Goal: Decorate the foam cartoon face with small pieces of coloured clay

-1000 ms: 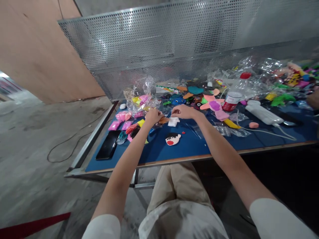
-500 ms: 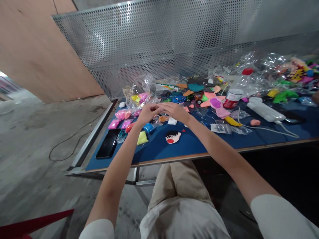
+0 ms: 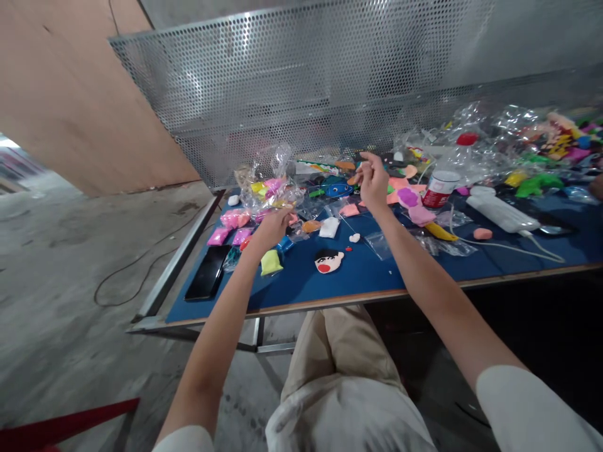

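Clay-like face (image 3: 329, 260), one: flat, rounded, cream, with smooth black hair, a round red disc and a small ear bump; lies on the blue desk (image 3: 301, 289), near its front edge, between my forearms. Beside it: one tiny red bit (image 3: 348, 249) and one small, lobed white lump (image 3: 354, 238). Just behind: one soft, squarish white packet (image 3: 329, 228) and, next to that, one orange packet (image 3: 311, 226). My left hand (image 3: 272, 227): over the packets at left, fingers bunched and narrow; I cannot tell whether they grip anything. My right hand (image 3: 374, 183): raised above the desk, fingers partly curled with a slight gap; any content, I cannot tell. Left side: one pillowy yellow-green packet (image 3: 271, 262); one glossy, flat black phone (image 3: 206, 274); crinkled clear film (image 3: 269, 179). Right side: one cylindrical white-and-red can (image 3: 440, 189). Rear: perforated metal panel (image 3: 301, 81).
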### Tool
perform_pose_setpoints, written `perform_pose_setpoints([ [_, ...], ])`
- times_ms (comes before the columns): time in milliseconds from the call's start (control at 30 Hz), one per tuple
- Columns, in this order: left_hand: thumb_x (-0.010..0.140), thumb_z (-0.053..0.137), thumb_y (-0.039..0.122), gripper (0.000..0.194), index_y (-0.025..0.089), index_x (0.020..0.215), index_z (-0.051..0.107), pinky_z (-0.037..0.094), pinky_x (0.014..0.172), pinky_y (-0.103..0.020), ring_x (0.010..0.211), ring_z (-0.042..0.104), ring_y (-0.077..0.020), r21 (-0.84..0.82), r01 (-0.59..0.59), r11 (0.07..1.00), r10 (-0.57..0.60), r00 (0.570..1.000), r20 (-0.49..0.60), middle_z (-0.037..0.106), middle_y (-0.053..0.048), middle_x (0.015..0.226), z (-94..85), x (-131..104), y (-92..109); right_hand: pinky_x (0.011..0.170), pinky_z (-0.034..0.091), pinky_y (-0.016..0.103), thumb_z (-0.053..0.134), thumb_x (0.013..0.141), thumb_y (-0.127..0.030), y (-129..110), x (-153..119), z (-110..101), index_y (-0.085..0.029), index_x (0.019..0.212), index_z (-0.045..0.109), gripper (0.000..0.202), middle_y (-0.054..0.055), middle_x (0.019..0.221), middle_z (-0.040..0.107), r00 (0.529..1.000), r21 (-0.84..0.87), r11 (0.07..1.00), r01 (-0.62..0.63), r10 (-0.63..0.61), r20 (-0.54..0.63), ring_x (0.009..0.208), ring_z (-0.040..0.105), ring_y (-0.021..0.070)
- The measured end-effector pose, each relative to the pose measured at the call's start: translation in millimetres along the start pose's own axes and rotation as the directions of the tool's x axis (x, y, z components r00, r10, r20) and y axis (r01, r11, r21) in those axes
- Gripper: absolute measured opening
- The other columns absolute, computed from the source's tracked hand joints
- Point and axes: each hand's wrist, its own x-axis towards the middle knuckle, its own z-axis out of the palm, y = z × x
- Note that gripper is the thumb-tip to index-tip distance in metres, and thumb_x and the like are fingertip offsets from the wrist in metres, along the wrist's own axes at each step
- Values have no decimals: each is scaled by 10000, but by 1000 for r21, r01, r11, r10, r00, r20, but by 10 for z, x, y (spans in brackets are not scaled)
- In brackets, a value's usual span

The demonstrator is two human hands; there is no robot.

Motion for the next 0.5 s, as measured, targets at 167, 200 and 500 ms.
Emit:
perform_pose_setpoints([
  [167, 1065, 344, 313, 342, 187, 1092, 662, 555, 903, -447, 991, 715, -319, 42, 9, 999, -11, 999, 44, 746, -166, 1052, 74, -90, -61, 938, 556, 425, 299, 1061, -692, 63, 32, -113, -204, 1122, 648, 604, 122, 952, 664, 997, -84, 994, 66, -64, 34, 958, 669, 278],
  [200, 1072, 327, 317, 352, 180, 1144, 644, 558, 889, -451, 982, 718, -321, 38, 19, 999, -21, 999, 41, 744, -169, 1059, 78, -101, -74, 939, 557, 433, 308, 1058, -694, 29, 12, -90, -206, 1129, 646, 598, 122, 953, 668, 995, -79, 994, 81, -76, 69, 945, 668, 279],
  [500, 1042, 420, 278, 261, 214, 994, 669, 558, 925, -404, 998, 700, -266, 78, -60, 995, 49, 990, 133, 748, -118, 1034, 129, -186, -186, 712, 574, 302, 317, 1083, -628, -352, -232, 167, -248, 1355, 595, 544, 86, 1048, 769, 841, 192, 974, 118, -201, 503, 713, 713, 175],
])
